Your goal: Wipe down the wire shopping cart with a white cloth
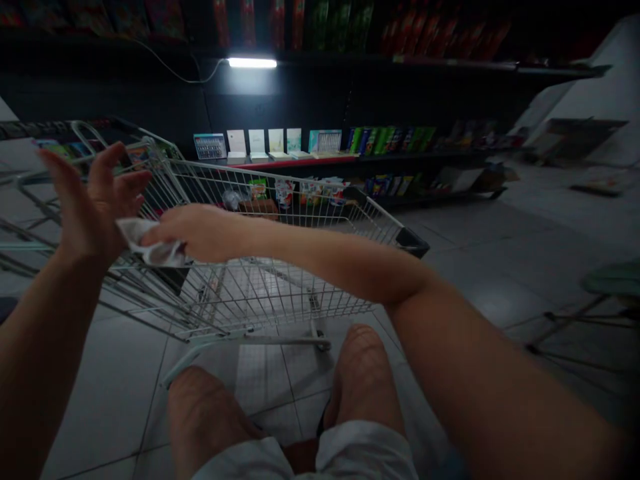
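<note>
My right hand [205, 230] reaches across to the left with its fingers closed on a crumpled white tissue [163, 252]. The tissue touches the heel of my left hand [97, 203], or lies right beside it; I cannot tell which. My left hand is raised, its fingers spread and bent, with nothing held in them. Both hands are above the near side of a metal wire shopping cart [280, 293], which stands in front of my knees. Part of the cart is hidden behind my right forearm.
Shelves [300, 163] beyond the cart bear boxes, green cans and bagged goods, with bottles on the top shelf. A lit tube lamp [253, 63] hangs there. A folding stool [610, 280] stands at the right on the tiled floor [450, 287].
</note>
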Demonstrator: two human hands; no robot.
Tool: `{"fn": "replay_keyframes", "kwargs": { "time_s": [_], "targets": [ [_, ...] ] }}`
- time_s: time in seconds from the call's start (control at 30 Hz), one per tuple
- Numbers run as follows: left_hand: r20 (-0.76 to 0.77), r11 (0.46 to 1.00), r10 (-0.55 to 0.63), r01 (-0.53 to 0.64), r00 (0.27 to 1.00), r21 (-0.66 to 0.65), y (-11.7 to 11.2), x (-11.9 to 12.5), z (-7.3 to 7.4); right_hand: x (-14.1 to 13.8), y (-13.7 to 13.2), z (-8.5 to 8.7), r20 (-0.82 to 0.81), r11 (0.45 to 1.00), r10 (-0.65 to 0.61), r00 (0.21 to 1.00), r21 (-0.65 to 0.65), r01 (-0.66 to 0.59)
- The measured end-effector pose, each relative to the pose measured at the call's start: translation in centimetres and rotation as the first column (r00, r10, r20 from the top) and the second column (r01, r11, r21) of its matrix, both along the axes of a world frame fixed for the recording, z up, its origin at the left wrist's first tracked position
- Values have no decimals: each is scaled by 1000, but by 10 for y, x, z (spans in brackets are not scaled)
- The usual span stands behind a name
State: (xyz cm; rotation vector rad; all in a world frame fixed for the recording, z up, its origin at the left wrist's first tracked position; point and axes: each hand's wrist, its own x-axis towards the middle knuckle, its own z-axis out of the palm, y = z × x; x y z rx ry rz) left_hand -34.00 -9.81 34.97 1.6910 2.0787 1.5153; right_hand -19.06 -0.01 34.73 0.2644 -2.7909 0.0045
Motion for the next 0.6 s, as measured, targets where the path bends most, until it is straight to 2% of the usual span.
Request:
{"fn": "replay_keyframes", "kwargs": {
  "time_s": [0.07,0.1,0.17,0.23,0.33,0.4,0.47,0.53,0.6],
  "targets": [
    [215,1000,-6,6,977,3,-2,4,3,-12,-25,-15,-3,977,-62,998,205,61],
    [229,999,10,1,973,-47,-1,5,4,-12,-33,-22,-44,956,-102,994,271,110],
    [115,979,40,-16,993,-201,2,4,3,1,-34,-33,-103,929,-153,983,324,178],
    [-99,931,24,-58,995,-360,6,1,0,31,-18,-43,-111,928,-161,981,323,188],
    [-355,816,-74,-147,932,-558,10,-3,-5,105,26,-61,-162,943,-150,975,272,190],
    [-466,741,-152,-212,872,-637,13,-4,-8,161,54,-75,-210,949,-159,965,235,208],
    [-551,700,-210,-269,808,-661,17,-2,-10,208,73,-87,-245,939,-232,941,198,283],
    [-599,682,-239,-307,765,-664,23,3,-12,232,78,-95,-284,912,-308,908,181,367],
    [-613,657,-250,-334,749,-676,32,12,-12,228,72,-98,-331,889,-338,881,195,415]
  ]
}}
